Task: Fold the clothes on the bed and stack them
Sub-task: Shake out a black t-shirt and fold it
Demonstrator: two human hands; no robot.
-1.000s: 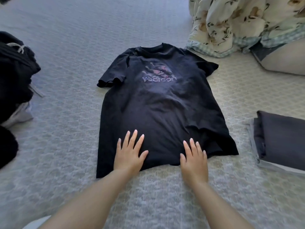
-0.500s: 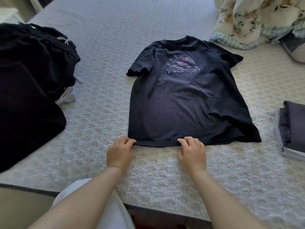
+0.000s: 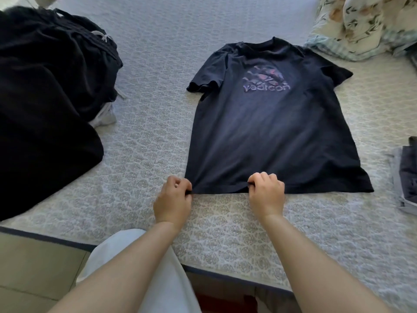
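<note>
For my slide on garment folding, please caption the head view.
Both hands, left hand and right hand, pinch the near hem of a black T-shirt lying flat on the bed.

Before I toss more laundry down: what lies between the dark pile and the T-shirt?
In the head view, only bare patterned bedspread separates the dark pile from the T-shirt.

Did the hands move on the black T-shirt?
Yes. The left hand and right hand slid back off the black printed T-shirt to its near hem and now pinch it.
</note>
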